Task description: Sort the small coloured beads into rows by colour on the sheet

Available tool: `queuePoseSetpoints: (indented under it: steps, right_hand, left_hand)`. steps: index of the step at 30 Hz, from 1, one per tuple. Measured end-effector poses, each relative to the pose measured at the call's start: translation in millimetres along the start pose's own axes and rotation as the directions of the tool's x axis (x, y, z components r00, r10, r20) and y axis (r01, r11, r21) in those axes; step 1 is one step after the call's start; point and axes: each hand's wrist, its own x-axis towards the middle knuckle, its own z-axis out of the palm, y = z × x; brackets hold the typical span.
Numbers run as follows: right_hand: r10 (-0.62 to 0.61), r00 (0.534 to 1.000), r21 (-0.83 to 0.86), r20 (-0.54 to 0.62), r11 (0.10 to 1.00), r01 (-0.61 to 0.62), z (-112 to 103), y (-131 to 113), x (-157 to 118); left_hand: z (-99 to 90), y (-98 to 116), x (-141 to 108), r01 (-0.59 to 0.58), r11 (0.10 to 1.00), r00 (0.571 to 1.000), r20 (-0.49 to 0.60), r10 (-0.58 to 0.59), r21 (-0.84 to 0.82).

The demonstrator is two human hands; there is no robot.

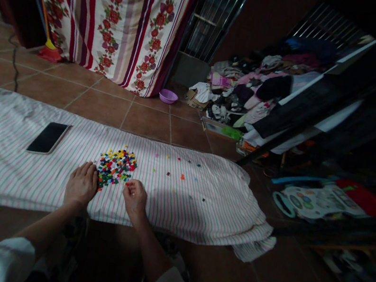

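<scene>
A pile of small, many-coloured pieces (117,165) lies on a striped cloth (76,141); their exact kind is too small to make out. My left hand (81,184) rests flat, palm down, against the pile's left edge, fingers stretched out. At the pile's lower right, my right hand (135,198) is curled in a pinch, with a small red piece (127,183) at its fingertips. Right of the pile, several single pieces lie apart in loose rows, among them an orange piece (182,177), a blue piece (196,179) and a black piece (203,200).
A dark-screened phone (48,138) lies on the cloth to the left. Beyond are a floral striped curtain (122,19), a purple basin (168,96) and a red broom head (50,54) on the tiled floor. Heaped clothes (247,86) and a toy panel (311,200) are at right.
</scene>
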Motion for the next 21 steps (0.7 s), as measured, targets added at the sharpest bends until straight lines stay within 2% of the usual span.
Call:
queuePoseSetpoints:
  steps: [6,12,16,21]
  right_hand:
    - [0.06,0.998,0.008,-0.014,0.998,-0.06,-34,8,27]
    - [0.032,0.99,-0.041,-0.141,0.998,-0.038,-78,39,76]
    - [0.064,0.987,-0.209,-0.148,0.973,-0.094,-110,63,112]
    - [0.198,0.966,-0.47,-0.166,0.846,-0.254,-142,80,148]
  left_hand:
    - [2.5,-2,-1,-0.019,1.0,1.0,-0.007,0.019,-0.005]
    - [1.8,-1,-1,-0.011,1.0,1.0,0.005,0.011,-0.024]
    - [4.2,-3,-1,-0.028,0.999,1.0,0.007,0.028,0.021]
    - [5.6,-4,-2,-0.051,0.998,0.999,-0.01,0.051,0.042]
